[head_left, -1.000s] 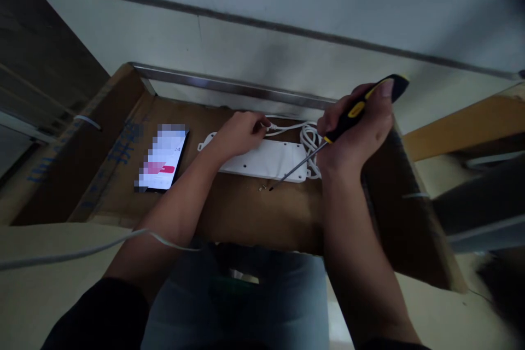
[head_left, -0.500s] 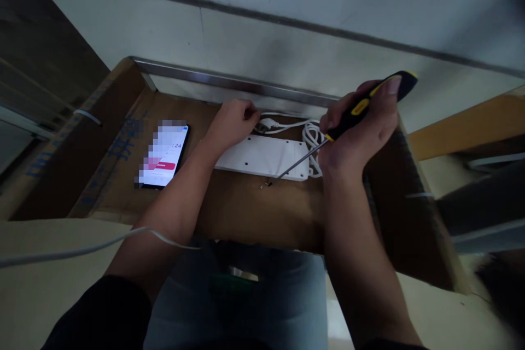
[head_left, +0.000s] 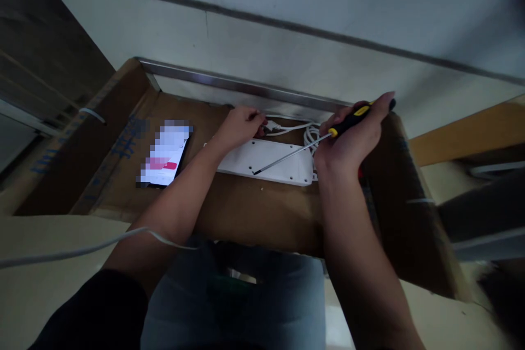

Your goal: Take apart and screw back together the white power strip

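Observation:
A white power strip point(head_left: 279, 161) lies with its holed, socket-free face up in the cardboard box. My right hand point(head_left: 348, 139) is wrapped round the black and yellow handle of a screwdriver point(head_left: 293, 152). Its thin shaft slants down to the left, with the tip by a hole near the strip's front edge; whether it touches cannot be told. Over the strip's back left part, my left hand point(head_left: 241, 126) is closed with fingers curled together; what they hold, if anything, is hidden. Close to those fingertips is the white plug point(head_left: 272, 126) of the coiled cord point(head_left: 310, 135).
A lit phone point(head_left: 177, 150) lies left of my left forearm. The cardboard box point(head_left: 246, 213) has raised side walls, and a metal rail point(head_left: 229, 81) runs along its back. A tiny bit point(head_left: 262, 189) sits before the strip. A pale cable point(head_left: 82, 251) crosses my left forearm.
The screwdriver tip has moved left and up, from small bits on the cardboard to the strip's front edge. My right hand has lowered slightly and the shaft lies flatter. My left hand stays near the plug.

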The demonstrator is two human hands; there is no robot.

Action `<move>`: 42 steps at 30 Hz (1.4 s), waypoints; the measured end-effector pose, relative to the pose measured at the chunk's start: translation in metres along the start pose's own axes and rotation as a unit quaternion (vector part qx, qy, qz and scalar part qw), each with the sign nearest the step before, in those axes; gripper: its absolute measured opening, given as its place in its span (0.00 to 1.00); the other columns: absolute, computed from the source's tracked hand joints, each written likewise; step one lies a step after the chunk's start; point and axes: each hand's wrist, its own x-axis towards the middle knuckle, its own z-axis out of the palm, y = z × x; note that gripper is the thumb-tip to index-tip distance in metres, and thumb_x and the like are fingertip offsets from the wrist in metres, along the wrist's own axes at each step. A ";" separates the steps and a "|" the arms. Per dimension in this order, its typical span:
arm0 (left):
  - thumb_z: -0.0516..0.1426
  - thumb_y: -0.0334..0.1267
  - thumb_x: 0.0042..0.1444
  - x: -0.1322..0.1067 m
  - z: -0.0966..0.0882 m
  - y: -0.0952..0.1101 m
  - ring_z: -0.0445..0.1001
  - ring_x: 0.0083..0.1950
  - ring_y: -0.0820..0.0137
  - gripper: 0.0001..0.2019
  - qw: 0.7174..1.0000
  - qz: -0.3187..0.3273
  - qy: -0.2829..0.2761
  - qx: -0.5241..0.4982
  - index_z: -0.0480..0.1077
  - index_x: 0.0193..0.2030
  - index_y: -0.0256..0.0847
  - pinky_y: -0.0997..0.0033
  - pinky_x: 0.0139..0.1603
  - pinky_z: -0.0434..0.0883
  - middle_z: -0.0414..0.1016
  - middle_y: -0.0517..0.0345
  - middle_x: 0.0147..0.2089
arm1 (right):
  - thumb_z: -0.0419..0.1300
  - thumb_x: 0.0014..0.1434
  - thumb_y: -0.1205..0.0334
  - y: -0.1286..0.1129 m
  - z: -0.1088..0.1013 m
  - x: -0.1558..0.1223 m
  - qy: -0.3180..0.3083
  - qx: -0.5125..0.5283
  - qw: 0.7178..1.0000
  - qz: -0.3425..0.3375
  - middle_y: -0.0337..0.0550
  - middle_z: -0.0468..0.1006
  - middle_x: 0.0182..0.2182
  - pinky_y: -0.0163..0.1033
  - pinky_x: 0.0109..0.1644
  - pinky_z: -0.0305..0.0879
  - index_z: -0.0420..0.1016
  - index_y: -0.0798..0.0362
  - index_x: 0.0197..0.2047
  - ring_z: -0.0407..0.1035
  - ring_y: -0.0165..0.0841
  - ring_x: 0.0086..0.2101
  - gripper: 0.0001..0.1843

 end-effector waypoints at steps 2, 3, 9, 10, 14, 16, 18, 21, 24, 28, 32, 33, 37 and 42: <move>0.53 0.39 0.70 -0.001 0.001 0.002 0.79 0.32 0.70 0.14 1.000 -0.005 -0.005 -0.009 0.77 0.37 0.36 0.72 0.40 0.74 0.80 0.54 0.30 | 0.50 0.70 0.38 0.004 0.001 0.000 0.025 0.025 0.999 -0.014 0.28 0.57 0.20 0.31 0.18 0.47 0.61 0.48 0.31 0.53 0.24 0.18 0.24; 0.54 0.39 0.70 -0.001 0.001 0.002 0.79 0.33 0.70 0.14 1.000 -0.004 -0.006 -0.005 0.77 0.37 0.37 0.71 0.41 0.74 0.80 0.54 0.30 | 0.50 0.70 0.38 0.006 0.001 0.000 0.029 0.029 0.999 -0.021 0.28 0.57 0.20 0.31 0.18 0.48 0.61 0.48 0.31 0.53 0.24 0.18 0.24; 0.53 0.38 0.69 -0.002 0.002 0.002 0.79 0.34 0.70 0.14 1.000 0.008 -0.014 0.017 0.78 0.38 0.36 0.72 0.40 0.73 0.82 0.53 0.32 | 0.51 0.70 0.41 0.015 0.002 0.001 0.035 0.006 0.998 -0.046 0.30 0.59 0.21 0.33 0.19 0.51 0.62 0.47 0.30 0.55 0.27 0.20 0.23; 0.53 0.38 0.69 -0.002 0.002 0.002 0.79 0.34 0.70 0.14 1.000 0.009 -0.015 0.017 0.78 0.38 0.36 0.72 0.39 0.73 0.82 0.53 0.32 | 0.51 0.70 0.40 0.016 0.002 0.001 0.035 0.002 0.998 -0.046 0.31 0.60 0.21 0.34 0.19 0.51 0.62 0.47 0.30 0.55 0.28 0.20 0.23; 0.54 0.38 0.68 -0.004 0.001 0.005 0.79 0.35 0.70 0.13 0.999 0.015 -0.013 0.030 0.77 0.37 0.36 0.73 0.38 0.72 0.82 0.53 0.32 | 0.51 0.69 0.35 0.015 0.002 0.002 0.032 0.000 0.998 -0.047 0.30 0.58 0.20 0.33 0.18 0.49 0.60 0.46 0.30 0.53 0.26 0.19 0.26; 0.54 0.38 0.68 -0.006 0.000 0.006 0.79 0.35 0.69 0.13 0.999 0.016 -0.014 0.030 0.77 0.37 0.36 0.72 0.38 0.72 0.83 0.53 0.32 | 0.50 0.69 0.34 0.013 0.002 0.002 0.030 0.000 0.999 -0.041 0.29 0.58 0.20 0.32 0.17 0.48 0.60 0.47 0.30 0.52 0.25 0.18 0.27; 0.54 0.38 0.68 -0.006 0.000 0.007 0.79 0.35 0.69 0.13 0.999 0.013 -0.016 0.026 0.78 0.38 0.36 0.72 0.38 0.72 0.83 0.52 0.33 | 0.50 0.69 0.34 0.010 0.002 0.003 0.032 0.000 0.999 -0.037 0.28 0.57 0.20 0.30 0.17 0.49 0.59 0.47 0.30 0.53 0.24 0.18 0.27; 0.54 0.37 0.68 -0.006 0.000 0.006 0.78 0.35 0.70 0.13 1.000 0.013 -0.019 0.019 0.78 0.38 0.36 0.73 0.38 0.71 0.83 0.52 0.33 | 0.51 0.69 0.34 0.009 0.000 0.005 0.039 0.002 0.999 -0.037 0.28 0.58 0.20 0.29 0.17 0.50 0.60 0.48 0.30 0.54 0.24 0.19 0.27; 0.54 0.37 0.68 -0.005 0.001 0.006 0.77 0.33 0.71 0.13 1.000 0.007 -0.018 0.017 0.77 0.37 0.36 0.74 0.37 0.71 0.82 0.53 0.32 | 0.52 0.69 0.36 0.010 -0.001 0.007 0.042 0.001 0.998 -0.036 0.28 0.59 0.20 0.29 0.17 0.51 0.60 0.48 0.30 0.55 0.24 0.19 0.26; 0.53 0.36 0.70 -0.006 -0.001 0.011 0.76 0.32 0.73 0.13 0.999 -0.015 -0.028 -0.030 0.75 0.35 0.36 0.74 0.37 0.72 0.80 0.53 0.31 | 0.51 0.71 0.40 0.011 -0.001 0.009 0.070 0.001 0.996 -0.053 0.28 0.59 0.20 0.28 0.18 0.51 0.58 0.48 0.29 0.55 0.23 0.19 0.25; 0.52 0.34 0.71 -0.008 -0.005 0.016 0.74 0.30 0.74 0.14 0.996 -0.038 -0.027 -0.078 0.73 0.34 0.36 0.73 0.37 0.72 0.77 0.54 0.29 | 0.51 0.72 0.42 0.009 -0.002 0.011 0.089 -0.001 0.994 -0.062 0.30 0.61 0.22 0.28 0.17 0.49 0.59 0.48 0.31 0.59 0.24 0.20 0.23; 0.52 0.34 0.71 -0.009 -0.005 0.017 0.75 0.30 0.74 0.14 0.995 -0.041 -0.029 -0.085 0.73 0.33 0.36 0.73 0.37 0.72 0.77 0.54 0.28 | 0.51 0.72 0.42 0.008 -0.002 0.011 0.092 -0.004 0.994 -0.063 0.30 0.62 0.22 0.28 0.17 0.49 0.59 0.48 0.31 0.59 0.24 0.21 0.23; 0.52 0.33 0.71 -0.012 -0.007 0.021 0.75 0.29 0.75 0.14 0.992 -0.055 -0.050 -0.098 0.72 0.33 0.36 0.74 0.37 0.72 0.77 0.55 0.27 | 0.48 0.74 0.44 0.008 -0.003 0.013 0.102 -0.022 0.992 -0.065 0.30 0.63 0.21 0.28 0.17 0.50 0.59 0.48 0.30 0.59 0.25 0.21 0.22; 0.53 0.33 0.71 -0.014 -0.008 0.025 0.76 0.29 0.74 0.14 0.992 -0.071 -0.051 -0.095 0.72 0.33 0.36 0.71 0.39 0.73 0.77 0.54 0.26 | 0.48 0.73 0.41 0.011 -0.002 0.015 0.106 -0.035 0.991 -0.068 0.30 0.63 0.21 0.28 0.16 0.50 0.59 0.48 0.31 0.59 0.25 0.20 0.24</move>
